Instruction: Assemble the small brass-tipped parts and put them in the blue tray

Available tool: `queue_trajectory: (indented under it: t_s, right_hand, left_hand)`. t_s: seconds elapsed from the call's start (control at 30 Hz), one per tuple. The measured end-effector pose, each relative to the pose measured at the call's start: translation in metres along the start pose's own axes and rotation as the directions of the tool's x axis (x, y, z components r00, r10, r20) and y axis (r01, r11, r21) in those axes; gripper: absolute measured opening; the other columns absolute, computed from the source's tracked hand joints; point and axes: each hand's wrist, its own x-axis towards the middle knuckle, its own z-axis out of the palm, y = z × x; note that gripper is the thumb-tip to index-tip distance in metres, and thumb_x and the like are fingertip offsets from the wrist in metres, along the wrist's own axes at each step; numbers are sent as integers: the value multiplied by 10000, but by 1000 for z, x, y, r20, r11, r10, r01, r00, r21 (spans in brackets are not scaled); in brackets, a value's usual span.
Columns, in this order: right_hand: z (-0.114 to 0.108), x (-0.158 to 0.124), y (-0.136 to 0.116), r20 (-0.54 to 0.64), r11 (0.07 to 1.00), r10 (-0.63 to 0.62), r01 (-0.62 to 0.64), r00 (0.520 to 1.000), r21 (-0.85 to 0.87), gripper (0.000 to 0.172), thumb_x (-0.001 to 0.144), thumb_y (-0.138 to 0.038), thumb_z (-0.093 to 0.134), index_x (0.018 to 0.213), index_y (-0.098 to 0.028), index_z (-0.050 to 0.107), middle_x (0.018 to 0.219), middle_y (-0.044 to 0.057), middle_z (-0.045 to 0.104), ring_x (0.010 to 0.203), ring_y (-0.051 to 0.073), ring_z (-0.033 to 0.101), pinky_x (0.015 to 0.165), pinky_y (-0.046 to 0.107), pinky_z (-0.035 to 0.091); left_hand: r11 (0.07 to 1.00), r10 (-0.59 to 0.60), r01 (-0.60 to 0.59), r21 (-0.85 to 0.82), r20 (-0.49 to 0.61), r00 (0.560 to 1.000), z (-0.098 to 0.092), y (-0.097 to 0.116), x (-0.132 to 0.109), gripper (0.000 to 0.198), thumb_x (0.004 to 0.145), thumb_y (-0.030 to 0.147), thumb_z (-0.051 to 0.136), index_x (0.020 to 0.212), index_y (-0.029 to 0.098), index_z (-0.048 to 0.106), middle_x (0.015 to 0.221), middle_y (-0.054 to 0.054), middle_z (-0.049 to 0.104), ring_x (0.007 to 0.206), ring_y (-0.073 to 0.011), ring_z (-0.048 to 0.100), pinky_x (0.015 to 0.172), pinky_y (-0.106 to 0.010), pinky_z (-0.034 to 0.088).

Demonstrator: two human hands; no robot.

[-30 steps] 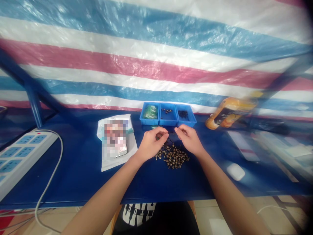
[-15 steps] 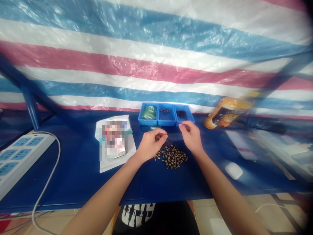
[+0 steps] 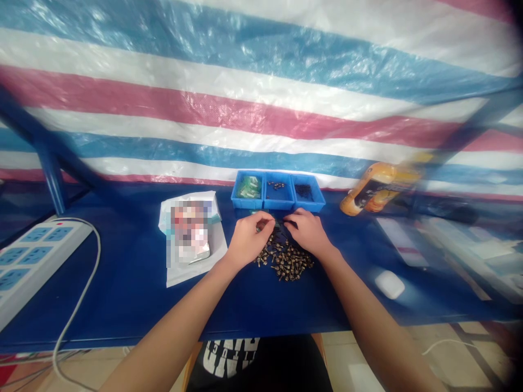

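A heap of several small brass-coloured metal parts (image 3: 286, 261) lies on the blue table (image 3: 134, 288) in front of me. My left hand (image 3: 249, 239) is at the heap's far left edge with fingers pinched together on something too small to name. My right hand (image 3: 307, 233) rests at the heap's far right edge, fingers curled down and pinched near the left hand's fingertips. Just behind both hands stands a blue three-compartment tray (image 3: 278, 191) holding green pieces on the left, a few brass parts in the middle and black pieces on the right.
A white bag with a blurred-out packet (image 3: 190, 234) lies to the left of the hands. A white power strip (image 3: 28, 261) with a cable sits at far left. An orange bottle (image 3: 378, 188) lies at the back right, a small white case (image 3: 388, 284) near the front right.
My right hand has come back from the tray's right compartment down to the heap, beside the left hand's fingertips. The left hand has shifted slightly forward.
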Motion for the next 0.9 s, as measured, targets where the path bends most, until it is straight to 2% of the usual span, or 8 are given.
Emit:
queue_trajectory:
  t_s: [0.17, 0.33, 0.4, 0.47, 0.53, 0.63, 0.8, 0.9]
  right_hand:
    - [-2, 0, 5, -21, 1000, -2, 2, 1000, 22, 223, 961, -264, 499, 946, -241, 720, 1016, 70, 699, 1000, 253, 629, 881, 390, 423]
    - [-8, -2, 12, -180, 958, -45, 94, 983, 271, 300, 972, -218, 417, 1145, -231, 661, 1130, 74, 701, 1054, 234, 639, 955, 388, 457]
    - [-9, -2, 12, -214, 918, -25, 107, 977, 382, 306, 967, -240, 420, 1162, -233, 655, 1117, 75, 701, 1019, 226, 650, 943, 388, 476]
    - [-10, -2, 10, -182, 842, 59, 49, 981, 537, 243, 939, -285, 479, 1089, -231, 663, 1041, 64, 711, 893, 210, 668, 861, 376, 513]
    - [-12, -2, 6, -85, 718, 140, -42, 987, 695, 167, 887, -312, 556, 988, -220, 651, 943, 46, 718, 755, 182, 657, 752, 344, 527]
    - [-15, -3, 1, 47, 567, 166, -135, 985, 813, 110, 813, -291, 627, 881, -206, 612, 804, 17, 706, 640, 147, 612, 655, 298, 496]
    - [-19, -5, -6, 94, 475, 131, -146, 987, 868, 129, 811, -312, 646, 825, -209, 571, 762, 7, 702, 606, 132, 582, 642, 287, 452]
    - [-21, -7, -12, 88, 473, 97, -124, 991, 872, 174, 850, -369, 637, 820, -218, 557, 728, -9, 674, 608, 130, 556, 635, 284, 432]
  left_hand:
    - [1000, 3, -2, -9, 11, 1000, 0, 1, 0, 181, 917, 319, 548, 876, 225, 697, 839, 3, 725, 737, -155, 652, 684, -251, 480]
    - [1000, -7, 7, -13, 12, 1000, -1, 2, -1, 174, 913, 313, 552, 877, 223, 697, 826, 7, 722, 729, -152, 648, 684, -251, 477]
    - [1000, -6, 6, -12, 10, 1000, -2, 2, 0, 174, 911, 311, 554, 872, 221, 698, 831, 6, 724, 729, -153, 649, 684, -252, 477]
    - [1000, -6, 6, -9, 11, 1000, -3, 2, 0, 175, 911, 309, 554, 867, 220, 698, 831, 7, 724, 730, -152, 648, 683, -253, 473]
    - [1000, -8, 8, -9, 16, 1000, -3, 2, 0, 173, 912, 309, 554, 872, 221, 697, 831, 9, 722, 732, -149, 645, 685, -253, 468]
    - [1000, -11, 11, -12, 22, 1000, -4, 2, 0, 174, 914, 313, 553, 876, 221, 696, 836, 11, 718, 740, -147, 642, 700, -254, 468]
    - [999, -5, 8, -41, 51, 999, -3, 3, -1, 167, 915, 329, 568, 911, 218, 692, 841, 9, 717, 748, -143, 646, 694, -252, 475]
    - [997, 11, -5, -75, 83, 997, 0, 2, -1, 194, 896, 364, 610, 1000, 218, 682, 852, 4, 722, 726, -142, 649, 680, -255, 489]
